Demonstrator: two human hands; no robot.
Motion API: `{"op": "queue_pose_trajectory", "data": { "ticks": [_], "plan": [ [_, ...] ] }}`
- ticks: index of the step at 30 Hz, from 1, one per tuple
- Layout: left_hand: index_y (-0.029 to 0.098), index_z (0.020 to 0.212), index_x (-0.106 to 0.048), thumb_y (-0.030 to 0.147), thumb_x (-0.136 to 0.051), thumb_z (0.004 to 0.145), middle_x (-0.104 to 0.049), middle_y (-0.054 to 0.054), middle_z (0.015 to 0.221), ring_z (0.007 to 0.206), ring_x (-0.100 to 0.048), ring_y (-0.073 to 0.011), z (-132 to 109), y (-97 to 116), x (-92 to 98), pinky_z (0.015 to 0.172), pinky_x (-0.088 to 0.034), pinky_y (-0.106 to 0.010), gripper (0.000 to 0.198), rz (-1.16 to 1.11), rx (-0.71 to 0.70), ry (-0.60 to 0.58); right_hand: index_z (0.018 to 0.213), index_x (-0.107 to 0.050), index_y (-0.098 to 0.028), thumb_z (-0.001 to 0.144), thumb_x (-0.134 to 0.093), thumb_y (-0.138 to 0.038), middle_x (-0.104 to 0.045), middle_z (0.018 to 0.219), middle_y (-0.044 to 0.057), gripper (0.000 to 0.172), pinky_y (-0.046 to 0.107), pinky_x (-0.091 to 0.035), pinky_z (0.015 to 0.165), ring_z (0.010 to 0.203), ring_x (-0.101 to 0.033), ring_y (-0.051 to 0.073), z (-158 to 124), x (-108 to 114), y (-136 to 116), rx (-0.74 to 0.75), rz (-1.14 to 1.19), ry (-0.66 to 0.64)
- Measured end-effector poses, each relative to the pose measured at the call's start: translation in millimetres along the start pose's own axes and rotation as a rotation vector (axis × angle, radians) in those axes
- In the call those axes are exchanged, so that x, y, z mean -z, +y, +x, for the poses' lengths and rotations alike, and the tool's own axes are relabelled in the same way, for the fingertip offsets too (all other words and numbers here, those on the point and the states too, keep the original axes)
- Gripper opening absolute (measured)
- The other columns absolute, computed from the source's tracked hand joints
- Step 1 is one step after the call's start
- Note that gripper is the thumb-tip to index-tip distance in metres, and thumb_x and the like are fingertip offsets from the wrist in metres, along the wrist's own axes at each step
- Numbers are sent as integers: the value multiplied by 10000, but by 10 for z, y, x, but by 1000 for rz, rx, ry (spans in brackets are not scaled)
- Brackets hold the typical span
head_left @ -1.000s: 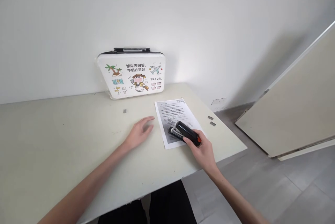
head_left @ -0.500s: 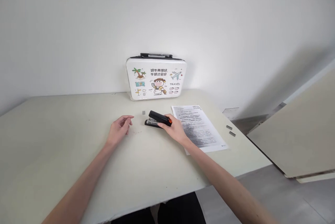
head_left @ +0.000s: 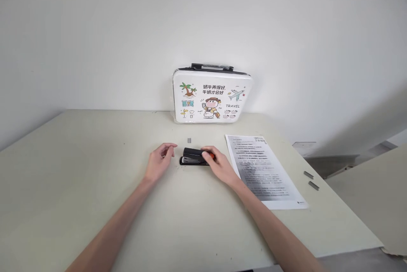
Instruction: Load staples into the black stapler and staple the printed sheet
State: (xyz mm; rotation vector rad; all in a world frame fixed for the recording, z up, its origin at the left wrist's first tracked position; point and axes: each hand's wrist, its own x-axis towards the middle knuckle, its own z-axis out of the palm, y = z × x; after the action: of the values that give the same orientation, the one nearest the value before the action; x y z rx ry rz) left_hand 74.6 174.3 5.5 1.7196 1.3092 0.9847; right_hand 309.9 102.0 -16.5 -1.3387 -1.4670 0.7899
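Note:
A black stapler with an orange-red patch near its back end rests on the table, its nose pointing left and its jaw apart. My right hand is closed around its back part, thumb and fingers over the upper arm. Just left of the nose is my left hand, loosely curled with the forefinger and thumb a little apart; I see nothing in it, and it does not touch the stapler. A small grey strip of staples lies behind the stapler.
A white carry case with cartoon prints and a black handle stands against the wall. Right of my right hand lies a printed sheet. Two more staple strips sit near the right edge of the pale table. Beyond that edge is a panel.
The stapler has come down flat on the table, its gap narrower, with my right hand shifted over its back. The view has turned slightly, so everything appears further right.

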Motion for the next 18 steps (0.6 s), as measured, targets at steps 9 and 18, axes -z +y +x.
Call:
{"op": "queue_pose_trajectory", "data": {
  "ticks": [9, 18],
  "plan": [
    [216, 1034, -728, 434, -581, 900, -603, -1, 802, 675, -520, -151, 35, -52, -4, 623, -405, -269, 295, -116, 63, 151, 1162, -648, -259, 1041, -409, -555, -734, 1249, 71, 399, 396, -491, 1067, 1165, -679, 238, 27, -28, 149, -104, 139, 74],
    [222, 992, -711, 394, -570, 897, -628, -24, 904, 863, -577, -193, 88, -142, 3, 799, -448, -304, 242, -238, 111, 318, 1148, -656, -276, 1042, -405, -542, -752, 1195, 66, 381, 411, -517, 1045, 1134, -699, 243, 29, -51, 179, -74, 145, 93]
  ]
}}
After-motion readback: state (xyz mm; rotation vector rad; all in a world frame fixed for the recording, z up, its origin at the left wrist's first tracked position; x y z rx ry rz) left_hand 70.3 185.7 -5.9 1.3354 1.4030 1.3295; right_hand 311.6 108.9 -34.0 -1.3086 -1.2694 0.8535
